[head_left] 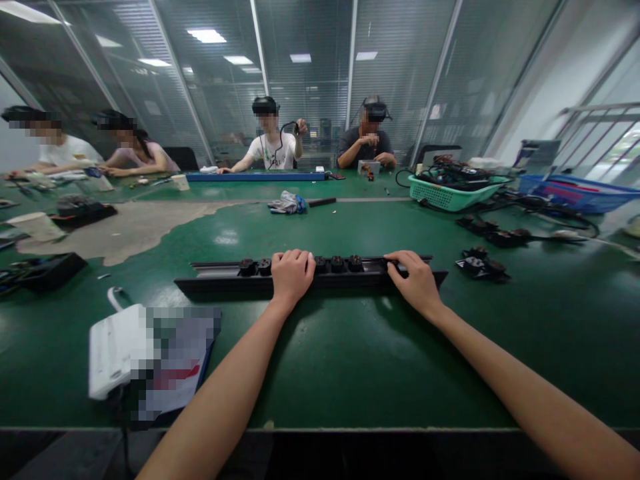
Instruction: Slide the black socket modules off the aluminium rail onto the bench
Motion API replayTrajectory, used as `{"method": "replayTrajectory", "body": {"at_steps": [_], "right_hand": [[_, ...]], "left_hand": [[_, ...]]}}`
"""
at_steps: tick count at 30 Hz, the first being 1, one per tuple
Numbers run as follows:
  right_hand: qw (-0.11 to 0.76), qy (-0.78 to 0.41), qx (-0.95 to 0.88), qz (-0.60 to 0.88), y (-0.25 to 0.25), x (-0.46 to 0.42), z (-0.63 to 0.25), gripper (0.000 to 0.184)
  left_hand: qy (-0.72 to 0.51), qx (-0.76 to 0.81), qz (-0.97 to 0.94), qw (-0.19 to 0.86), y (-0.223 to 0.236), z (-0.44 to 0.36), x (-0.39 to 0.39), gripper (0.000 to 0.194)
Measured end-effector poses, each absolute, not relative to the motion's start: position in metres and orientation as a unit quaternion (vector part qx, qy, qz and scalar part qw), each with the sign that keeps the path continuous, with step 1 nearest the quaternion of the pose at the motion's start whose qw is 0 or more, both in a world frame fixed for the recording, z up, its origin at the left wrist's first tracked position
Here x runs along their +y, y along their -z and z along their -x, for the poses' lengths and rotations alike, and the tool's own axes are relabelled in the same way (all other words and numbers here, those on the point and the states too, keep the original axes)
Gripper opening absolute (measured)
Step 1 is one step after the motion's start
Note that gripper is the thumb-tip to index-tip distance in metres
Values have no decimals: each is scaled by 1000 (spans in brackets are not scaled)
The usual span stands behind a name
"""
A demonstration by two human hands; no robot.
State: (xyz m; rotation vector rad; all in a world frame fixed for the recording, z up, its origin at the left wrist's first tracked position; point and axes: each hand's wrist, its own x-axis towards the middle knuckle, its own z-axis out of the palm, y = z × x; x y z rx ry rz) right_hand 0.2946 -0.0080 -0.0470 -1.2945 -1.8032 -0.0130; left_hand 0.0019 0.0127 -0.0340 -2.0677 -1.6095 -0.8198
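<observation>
A long black channel lies crosswise on the green table in front of me, its ends out past both hands. Several round black socket-like modules sit in a row inside it. My left hand is closed over the channel left of its middle, fingers curled across the row and covering part of it. Near the right end, my right hand has thumb and forefinger bent together at the channel's inside. A dark bit shows between those fingertips, too small to name.
A white device and a blurred sheet lie at front left. Gloves rest beyond the channel. On the right are black socket clusters, a green basket of cables and a blue basket. Several co-workers sit across the table.
</observation>
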Motion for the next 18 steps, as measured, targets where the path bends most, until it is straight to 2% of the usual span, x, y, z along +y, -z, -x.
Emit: {"method": "replayTrajectory", "body": {"at_steps": [18], "right_hand": [[440, 2, -715, 543, 46, -8, -302, 24]], "left_hand": [[296, -573, 739, 194, 34, -2, 12, 38]]}}
